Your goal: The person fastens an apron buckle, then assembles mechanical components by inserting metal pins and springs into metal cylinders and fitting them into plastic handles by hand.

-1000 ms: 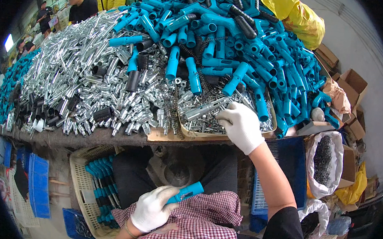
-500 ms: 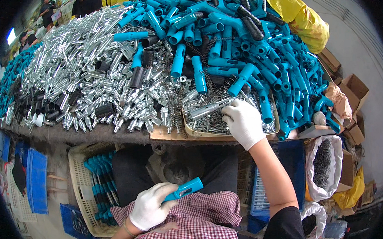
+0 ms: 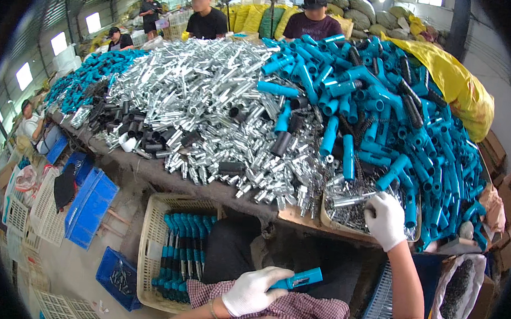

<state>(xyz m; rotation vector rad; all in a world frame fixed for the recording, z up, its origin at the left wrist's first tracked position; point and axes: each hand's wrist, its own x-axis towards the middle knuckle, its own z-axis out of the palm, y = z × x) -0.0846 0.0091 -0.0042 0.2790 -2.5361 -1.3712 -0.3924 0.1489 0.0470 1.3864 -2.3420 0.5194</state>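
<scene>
My left hand, in a white glove, grips a teal slotted plastic tube over my lap. Its slotted end sticks out to the right. My right hand, also gloved, is at the cream tray of small metal parts on the table edge. Its fingers are curled together over the parts, and what they pinch is hidden. A silver metal tube lies across the tray, its right end against or just behind those fingers; I cannot tell whether they touch it.
Silver metal parts and teal plastic tubes and handles are heaped across the table. By my left leg, a cream crate holds teal-ended assemblies in rows. Blue bins stand further left. A white sack of dark small parts is at right. Several people are beyond the table.
The view has swung left and up, so the whole scene sits further right and lower, and more people show. Both hands keep nearly the same places relative to tray and lap.
</scene>
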